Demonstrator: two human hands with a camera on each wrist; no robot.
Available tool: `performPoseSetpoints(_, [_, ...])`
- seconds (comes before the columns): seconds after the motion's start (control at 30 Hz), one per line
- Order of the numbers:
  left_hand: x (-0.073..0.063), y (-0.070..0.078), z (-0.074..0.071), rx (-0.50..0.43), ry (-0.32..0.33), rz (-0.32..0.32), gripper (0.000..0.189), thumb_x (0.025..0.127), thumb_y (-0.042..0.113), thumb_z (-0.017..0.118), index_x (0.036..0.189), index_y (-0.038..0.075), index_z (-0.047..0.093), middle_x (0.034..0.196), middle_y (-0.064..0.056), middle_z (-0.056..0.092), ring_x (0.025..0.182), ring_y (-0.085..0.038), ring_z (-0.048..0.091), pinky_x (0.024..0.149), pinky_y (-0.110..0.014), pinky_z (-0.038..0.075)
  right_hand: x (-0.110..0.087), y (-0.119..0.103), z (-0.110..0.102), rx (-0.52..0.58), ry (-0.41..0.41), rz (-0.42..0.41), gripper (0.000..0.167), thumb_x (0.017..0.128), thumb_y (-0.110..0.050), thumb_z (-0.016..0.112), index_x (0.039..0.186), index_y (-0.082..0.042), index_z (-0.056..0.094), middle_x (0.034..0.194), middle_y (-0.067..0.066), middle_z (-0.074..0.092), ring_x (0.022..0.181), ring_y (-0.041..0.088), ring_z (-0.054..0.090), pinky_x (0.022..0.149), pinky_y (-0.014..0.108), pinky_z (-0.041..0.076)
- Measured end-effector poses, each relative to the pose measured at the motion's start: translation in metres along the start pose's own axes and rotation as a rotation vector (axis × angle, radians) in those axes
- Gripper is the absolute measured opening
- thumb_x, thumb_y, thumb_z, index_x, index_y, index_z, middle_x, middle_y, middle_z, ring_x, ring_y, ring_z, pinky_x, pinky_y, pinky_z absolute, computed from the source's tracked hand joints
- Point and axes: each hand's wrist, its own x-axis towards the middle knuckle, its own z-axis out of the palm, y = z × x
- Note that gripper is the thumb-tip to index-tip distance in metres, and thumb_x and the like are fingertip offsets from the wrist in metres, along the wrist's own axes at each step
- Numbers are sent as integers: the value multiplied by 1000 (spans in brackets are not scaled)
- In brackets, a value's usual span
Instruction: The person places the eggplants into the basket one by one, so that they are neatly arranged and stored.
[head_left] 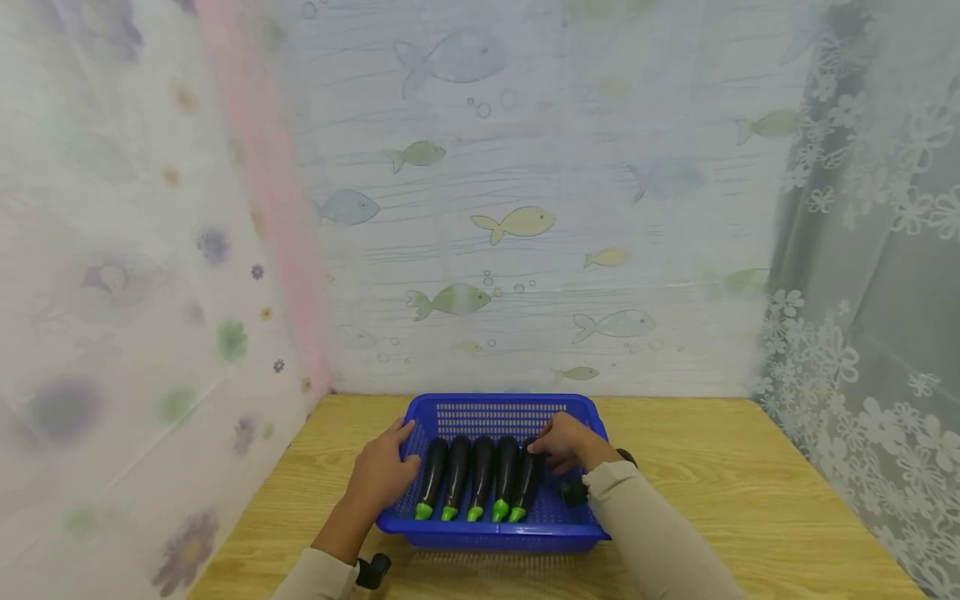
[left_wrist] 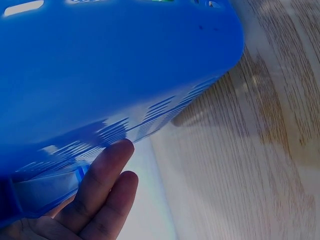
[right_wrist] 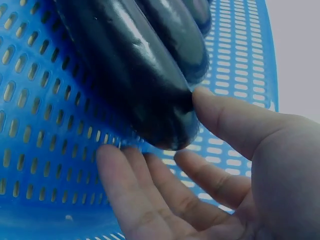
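A blue slotted plastic basket (head_left: pixel 498 530) holds several dark eggplants side by side, green stem ends toward me. My left hand (head_left: pixel 381 468) grips the basket's left rim, thumb on the inner side and fingers along the outer wall. In the left wrist view, two of its fingers (left_wrist: pixel 107 185) lie against the slotted wall. My right hand (head_left: pixel 566 442) reaches inside the basket at the far end of the rightmost eggplant (head_left: pixel 528 483). In the right wrist view its thumb touches that eggplant's rounded tip (right_wrist: pixel 172 127), while the other fingers extend below, spread and apart from it.
The basket stands on a wood-grain table (head_left: pixel 697 492). Behind it hangs a pale curtain (head_left: pixel 540 167) printed with fish, and flowered sheets hang at both sides. Black wrist cameras are strapped to both wrists, the right one (head_left: pixel 573 492) above the basket's right part.
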Motion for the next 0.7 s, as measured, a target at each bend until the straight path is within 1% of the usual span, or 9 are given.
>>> performPoseSetpoints(0.03, [0,0,0,0,1,1,64,90,17,65,152,9,53,163,-18,41,141,-48,48,78,-41,59,0,0,0,-3,2,1,32,91,-9,75,115,9,63,110,22,68,96,40,74,76,50,64])
performPoseSetpoints(0.13, [1,-1,1,2,-3,-3,64,91,18,65,152,10,52,163,-17,41,142,-48,47,78,-42,60,2,0,-1,-18,14,5,35,91,-10,76,117,9,63,112,21,66,97,38,72,76,50,64])
performPoseSetpoints(0.23, [1,-1,2,11,-3,-4,63,91,18,65,153,11,52,163,-16,41,142,-47,47,88,-51,61,3,-1,-2,-69,41,-6,37,90,-13,78,116,8,63,111,19,66,99,36,70,73,49,64])
performPoseSetpoints(0.3, [1,-1,2,10,-3,-1,63,92,19,65,153,11,52,164,-16,40,142,-47,47,94,-55,58,4,-3,-4,-115,60,-32,42,89,-16,79,119,8,63,113,19,66,101,36,69,68,47,64])
performPoseSetpoints(0.37, [0,-1,2,12,-1,3,63,92,19,65,153,10,52,163,-17,40,143,-47,46,101,-60,54,5,-4,-7,-160,69,-68,49,89,-19,79,125,10,62,119,23,66,105,38,69,65,45,64])
performPoseSetpoints(0.47, [-1,-1,1,15,3,4,63,92,18,65,152,9,52,163,-17,41,143,-46,46,104,-62,49,3,-7,-12,-163,49,-99,57,91,-22,77,135,10,58,132,27,63,106,40,70,66,44,64])
performPoseSetpoints(0.53, [-2,0,1,16,3,2,63,92,18,65,152,9,52,163,-17,41,143,-46,47,104,-61,50,0,-9,-16,-149,27,-116,60,93,-23,76,140,8,56,138,28,60,105,39,71,68,44,64])
performPoseSetpoints(0.63, [-2,0,1,16,0,1,63,91,18,65,152,9,52,163,-17,42,142,-46,47,99,-58,55,-5,-10,-23,-109,4,-138,61,93,-24,75,143,6,55,139,28,60,104,38,71,71,45,64])
performPoseSetpoints(0.7, [-1,1,0,13,1,4,63,91,18,65,152,9,53,163,-17,42,142,-46,48,90,-51,61,-8,-9,-28,-90,0,-164,62,93,-25,75,144,5,54,138,28,60,102,37,72,72,46,64])
